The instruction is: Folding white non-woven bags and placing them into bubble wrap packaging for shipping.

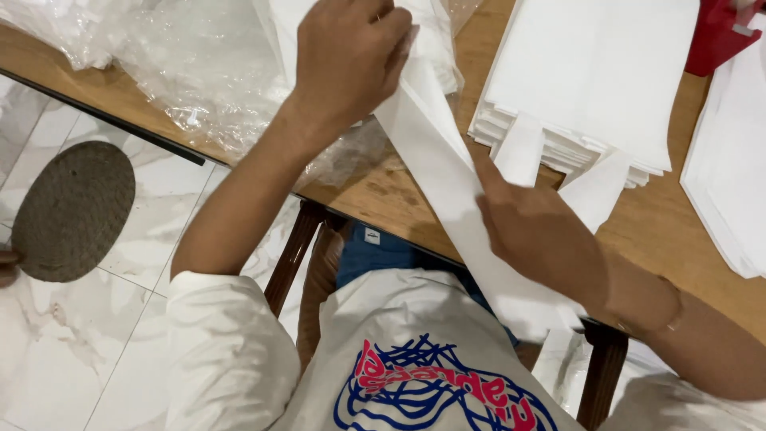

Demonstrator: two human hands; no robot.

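My left hand (351,56) pinches the far end of a long white fabric strip (443,179) above the wooden table (383,191). The strip runs down over the table's near edge toward my lap. My right hand (535,227) presses and holds the strip's lower part against the table edge, thumb pointing up along it. A neat stack of white fabric bags (590,80) with loose handle strips lies just beyond my right hand.
Crumpled clear plastic wrap (199,72) covers the table's left part. More white fabric sheets (730,168) lie at the right edge, and a red object (718,32) sits at the top right. A round woven mat (72,211) lies on the marble floor at left.
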